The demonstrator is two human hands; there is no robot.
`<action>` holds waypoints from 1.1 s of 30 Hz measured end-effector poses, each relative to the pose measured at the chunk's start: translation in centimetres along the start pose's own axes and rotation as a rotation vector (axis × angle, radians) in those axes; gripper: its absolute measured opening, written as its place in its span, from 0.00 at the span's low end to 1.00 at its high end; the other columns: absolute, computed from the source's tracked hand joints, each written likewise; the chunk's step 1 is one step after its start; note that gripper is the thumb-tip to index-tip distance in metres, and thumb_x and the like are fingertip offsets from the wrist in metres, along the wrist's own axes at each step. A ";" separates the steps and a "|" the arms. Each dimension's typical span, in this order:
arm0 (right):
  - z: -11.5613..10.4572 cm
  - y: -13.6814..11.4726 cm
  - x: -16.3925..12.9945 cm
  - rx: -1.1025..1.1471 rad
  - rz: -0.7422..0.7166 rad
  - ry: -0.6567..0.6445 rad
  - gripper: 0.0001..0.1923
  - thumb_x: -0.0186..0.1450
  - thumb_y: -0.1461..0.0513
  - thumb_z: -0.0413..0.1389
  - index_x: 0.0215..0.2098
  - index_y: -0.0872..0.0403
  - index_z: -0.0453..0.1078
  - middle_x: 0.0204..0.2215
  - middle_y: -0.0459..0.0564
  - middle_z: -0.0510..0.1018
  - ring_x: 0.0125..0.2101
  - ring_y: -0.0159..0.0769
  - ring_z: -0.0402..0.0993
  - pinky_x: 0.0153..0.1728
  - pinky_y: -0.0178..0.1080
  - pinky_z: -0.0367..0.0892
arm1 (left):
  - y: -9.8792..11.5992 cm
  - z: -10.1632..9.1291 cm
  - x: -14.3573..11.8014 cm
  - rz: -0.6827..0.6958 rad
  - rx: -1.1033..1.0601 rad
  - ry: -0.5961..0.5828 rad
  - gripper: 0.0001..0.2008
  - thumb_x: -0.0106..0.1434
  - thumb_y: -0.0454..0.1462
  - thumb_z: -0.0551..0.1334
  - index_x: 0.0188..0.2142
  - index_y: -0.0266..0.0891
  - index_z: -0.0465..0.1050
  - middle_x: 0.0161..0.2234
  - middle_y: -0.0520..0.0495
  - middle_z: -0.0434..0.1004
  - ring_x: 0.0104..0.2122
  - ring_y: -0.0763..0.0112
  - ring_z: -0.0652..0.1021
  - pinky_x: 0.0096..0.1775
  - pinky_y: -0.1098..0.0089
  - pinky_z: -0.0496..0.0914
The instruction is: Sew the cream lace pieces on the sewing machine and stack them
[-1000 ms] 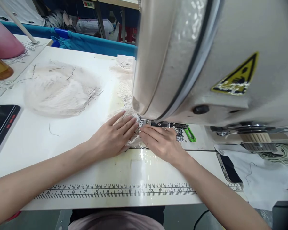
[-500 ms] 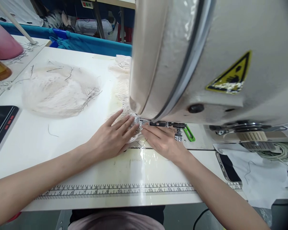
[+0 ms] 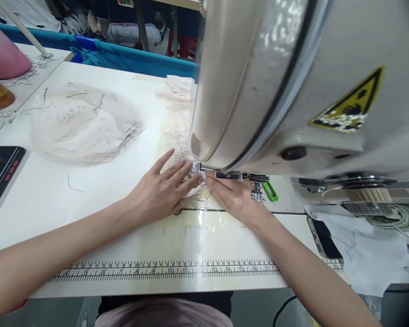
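A strip of pale lace [image 3: 176, 129] runs along the sewing machine [image 3: 231, 91] and under its needle area, which the machine head partly hides. My left hand [image 3: 163, 186] lies flat on the lace, fingers spread, just left of the needle area. On the other side, my right hand [image 3: 236, 197] has its fingers drawn together at the lace's near right edge, below the metal thread tension parts [image 3: 255, 181]. Its thumb is hidden, but the fingertips appear to pinch that edge.
A heap of sheer pale fabric [image 3: 82, 127] with dark loose threads lies left. A black device [image 3: 2, 177] sits at the left edge. Right of the machine are a green thread snipper [image 3: 270, 190] and a phone [image 3: 324, 238]. A ruler strip [image 3: 170, 270] follows the front edge.
The view has shifted slightly, so the machine head appears farther right. My right fingers look more bent at the lace edge; my left hand stays flat on the lace.
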State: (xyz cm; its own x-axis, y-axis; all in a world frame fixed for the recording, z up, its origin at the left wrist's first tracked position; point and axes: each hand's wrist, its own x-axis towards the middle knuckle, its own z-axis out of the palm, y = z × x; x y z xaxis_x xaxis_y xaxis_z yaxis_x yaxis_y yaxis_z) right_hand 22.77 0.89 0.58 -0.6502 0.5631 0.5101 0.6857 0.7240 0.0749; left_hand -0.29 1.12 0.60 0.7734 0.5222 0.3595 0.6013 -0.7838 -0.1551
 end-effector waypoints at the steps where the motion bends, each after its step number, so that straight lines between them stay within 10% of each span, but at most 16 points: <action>1: 0.0 0.0 0.1 -0.009 -0.003 -0.005 0.09 0.67 0.68 0.53 0.42 0.56 0.73 0.38 0.46 0.82 0.33 0.31 0.78 0.32 0.35 0.73 | 0.0 0.0 0.0 -0.004 -0.011 -0.001 0.19 0.71 0.40 0.50 0.55 0.34 0.69 0.50 0.37 0.77 0.52 0.54 0.76 0.60 0.44 0.61; 11: 0.6 0.0 -0.8 -0.013 0.011 -0.025 0.12 0.66 0.69 0.55 0.46 0.53 0.72 0.42 0.48 0.81 0.38 0.31 0.77 0.37 0.34 0.71 | -0.3 -0.1 -0.2 0.166 -0.008 0.103 0.18 0.69 0.26 0.48 0.53 0.32 0.70 0.52 0.44 0.77 0.52 0.64 0.77 0.62 0.55 0.61; 33: 0.4 -1.4 -0.2 0.044 -0.080 0.016 0.03 0.66 0.66 0.55 0.35 0.53 0.71 0.35 0.41 0.81 0.41 0.29 0.74 0.34 0.35 0.62 | -1.7 -0.3 -0.6 0.196 -0.165 0.204 0.11 0.68 0.31 0.53 0.44 0.37 0.73 0.46 0.46 0.81 0.48 0.68 0.79 0.64 0.56 0.59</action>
State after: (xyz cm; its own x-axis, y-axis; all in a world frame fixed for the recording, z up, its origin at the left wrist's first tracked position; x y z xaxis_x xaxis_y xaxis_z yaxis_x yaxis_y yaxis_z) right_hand 21.76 -0.05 0.04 -0.6964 0.4966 0.5181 0.6169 0.7832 0.0784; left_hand -1.80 2.00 0.96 0.8049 0.2912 0.5171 0.3917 -0.9153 -0.0942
